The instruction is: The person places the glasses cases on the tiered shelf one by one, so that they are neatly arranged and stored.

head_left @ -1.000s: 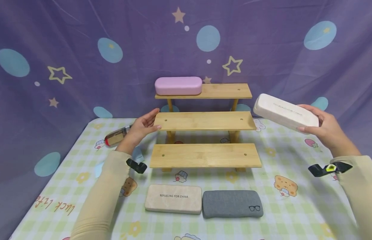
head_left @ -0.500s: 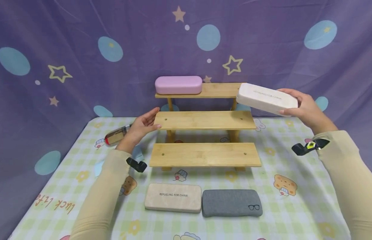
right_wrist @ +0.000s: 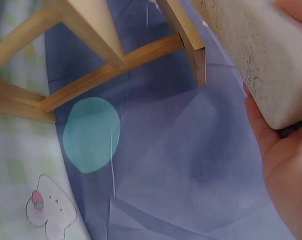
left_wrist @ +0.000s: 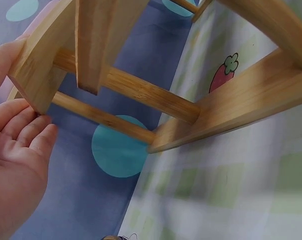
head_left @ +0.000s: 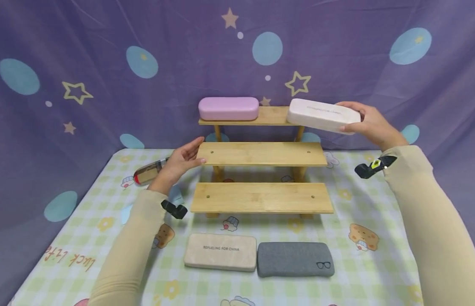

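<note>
My right hand (head_left: 375, 123) holds the right end of a white glasses case (head_left: 321, 114), thumb on its front side and fingers behind. The case is slightly tilted, its left end over the right part of the top shelf (head_left: 273, 115); whether it touches the board I cannot tell. My left hand (head_left: 180, 163) grips the left end of the middle board of the three-tier wooden shelf rack (head_left: 260, 154); in the left wrist view its thumb and fingers (left_wrist: 23, 125) lie on either side of the board's end. A pink glasses case (head_left: 228, 109) sits at the top shelf's left.
In front of the rack lie a beige glasses case (head_left: 220, 252) lettered "REFUELING FOR CHINA" and a grey one (head_left: 295, 259), side by side on the checked tablecloth (head_left: 375, 280). A brown red-ended item (head_left: 147, 173) lies behind my left forearm. A purple curtain (head_left: 176, 34) hangs close behind.
My right hand has carried the white glasses case leftward and up, from right of the rack to the top shelf's right end. The left hand has stayed on the middle board.
</note>
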Demonstrator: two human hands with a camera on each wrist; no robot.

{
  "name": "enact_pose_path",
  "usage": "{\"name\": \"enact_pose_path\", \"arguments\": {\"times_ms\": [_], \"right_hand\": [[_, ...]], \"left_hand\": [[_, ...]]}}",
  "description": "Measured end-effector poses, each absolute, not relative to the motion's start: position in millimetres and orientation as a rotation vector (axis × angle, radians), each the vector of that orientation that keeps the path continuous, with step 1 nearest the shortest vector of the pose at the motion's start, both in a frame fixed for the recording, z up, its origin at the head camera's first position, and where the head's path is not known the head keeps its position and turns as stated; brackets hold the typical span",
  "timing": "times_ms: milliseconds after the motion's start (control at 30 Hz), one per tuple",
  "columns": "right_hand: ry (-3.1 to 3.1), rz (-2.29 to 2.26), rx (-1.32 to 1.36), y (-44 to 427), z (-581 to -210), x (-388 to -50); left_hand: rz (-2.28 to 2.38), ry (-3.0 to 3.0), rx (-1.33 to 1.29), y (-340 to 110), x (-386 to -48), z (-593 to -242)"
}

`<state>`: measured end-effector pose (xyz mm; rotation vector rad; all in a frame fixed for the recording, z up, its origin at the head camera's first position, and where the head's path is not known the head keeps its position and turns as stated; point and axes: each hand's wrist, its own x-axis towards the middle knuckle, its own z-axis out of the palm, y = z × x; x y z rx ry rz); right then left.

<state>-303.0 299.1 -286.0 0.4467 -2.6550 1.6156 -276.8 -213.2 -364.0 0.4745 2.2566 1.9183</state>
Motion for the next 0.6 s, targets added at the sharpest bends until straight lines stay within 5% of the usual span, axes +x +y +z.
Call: {"name": "enact_pose_path", "arguments": {"times_ms": [600], "right_hand": [[-2.503, 1.910, 0.524, 271, -284, -335]], "left_hand": [[1.927, 2.264, 0.471, -214, -278, -365]]}}
